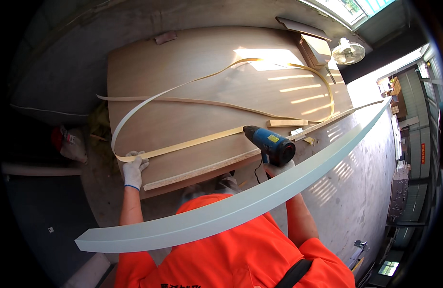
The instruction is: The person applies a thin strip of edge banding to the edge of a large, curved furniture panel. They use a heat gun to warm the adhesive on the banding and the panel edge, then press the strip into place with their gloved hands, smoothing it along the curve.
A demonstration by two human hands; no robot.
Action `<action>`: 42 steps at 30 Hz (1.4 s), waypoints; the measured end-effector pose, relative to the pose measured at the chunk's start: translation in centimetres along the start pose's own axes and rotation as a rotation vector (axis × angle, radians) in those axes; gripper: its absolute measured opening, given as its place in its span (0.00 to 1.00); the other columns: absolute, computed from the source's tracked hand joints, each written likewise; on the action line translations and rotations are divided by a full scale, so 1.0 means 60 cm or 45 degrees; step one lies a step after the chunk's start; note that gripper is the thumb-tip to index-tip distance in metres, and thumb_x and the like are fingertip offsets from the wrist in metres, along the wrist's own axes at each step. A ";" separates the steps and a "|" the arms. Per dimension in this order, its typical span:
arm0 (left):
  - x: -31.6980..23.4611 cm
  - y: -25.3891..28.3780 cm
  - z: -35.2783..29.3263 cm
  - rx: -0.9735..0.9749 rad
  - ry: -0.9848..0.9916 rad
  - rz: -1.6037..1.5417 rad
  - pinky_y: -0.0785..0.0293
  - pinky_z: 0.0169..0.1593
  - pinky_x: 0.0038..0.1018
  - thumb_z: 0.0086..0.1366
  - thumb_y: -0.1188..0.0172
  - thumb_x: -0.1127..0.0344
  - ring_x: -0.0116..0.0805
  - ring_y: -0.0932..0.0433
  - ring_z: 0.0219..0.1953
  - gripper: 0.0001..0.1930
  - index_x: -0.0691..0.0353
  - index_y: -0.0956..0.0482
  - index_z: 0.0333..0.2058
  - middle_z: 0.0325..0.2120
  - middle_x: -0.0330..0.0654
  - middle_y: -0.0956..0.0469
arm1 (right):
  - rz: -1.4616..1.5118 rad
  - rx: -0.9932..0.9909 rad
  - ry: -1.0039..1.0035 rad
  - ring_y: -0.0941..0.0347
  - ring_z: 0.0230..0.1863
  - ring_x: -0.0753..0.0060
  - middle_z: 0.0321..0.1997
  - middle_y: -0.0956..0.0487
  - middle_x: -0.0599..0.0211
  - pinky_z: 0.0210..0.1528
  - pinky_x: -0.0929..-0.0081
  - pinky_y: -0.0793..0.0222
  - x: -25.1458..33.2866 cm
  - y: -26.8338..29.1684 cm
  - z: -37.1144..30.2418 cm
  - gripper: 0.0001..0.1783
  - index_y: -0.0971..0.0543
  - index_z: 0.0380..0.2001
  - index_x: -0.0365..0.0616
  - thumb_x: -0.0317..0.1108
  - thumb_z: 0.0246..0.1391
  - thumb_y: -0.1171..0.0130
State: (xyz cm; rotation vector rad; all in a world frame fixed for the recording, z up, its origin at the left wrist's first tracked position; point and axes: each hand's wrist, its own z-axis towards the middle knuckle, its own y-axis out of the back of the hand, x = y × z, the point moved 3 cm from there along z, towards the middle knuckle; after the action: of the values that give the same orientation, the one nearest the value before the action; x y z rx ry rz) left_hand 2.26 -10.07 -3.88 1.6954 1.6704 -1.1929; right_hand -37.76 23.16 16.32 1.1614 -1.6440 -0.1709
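Observation:
A long, pale-yellow edge banding strip point(192, 143) loops over a large brown board point(207, 110). My left hand point(135, 170), in a white glove, grips the strip at the board's near left, where it bends back on itself. My right hand point(279, 168), partly hidden, is closed round the handle of a blue and black heat gun point(272, 144). Its nozzle points left, close to the right end of the strip's straight near stretch. A long pale grey-green panel point(221, 211) crosses in front of my body and hides part of my right forearm.
A short wooden block point(287, 123) lies near the board's right edge. Farther back stand stacked brown panels point(313, 50) and a fan point(347, 51). A narrow chipboard-edged strip point(202, 169) runs along the near side. On the floor at left sits a pale bag point(73, 146).

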 end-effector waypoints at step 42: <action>0.001 -0.004 0.002 0.018 -0.022 0.004 0.12 0.43 0.32 0.74 0.43 0.74 0.36 0.14 0.37 0.12 0.56 0.29 0.53 0.51 0.51 0.17 | -0.564 0.406 0.594 0.15 0.45 0.44 0.38 0.14 0.51 0.46 0.55 0.19 0.008 -0.189 -0.005 0.18 0.15 0.44 0.50 0.41 0.49 0.36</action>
State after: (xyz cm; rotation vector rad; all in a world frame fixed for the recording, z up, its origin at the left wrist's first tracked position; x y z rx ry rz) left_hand 1.99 -10.11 -3.97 1.6904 1.6521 -1.2177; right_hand -30.74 17.09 9.80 1.6580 -1.0112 0.0852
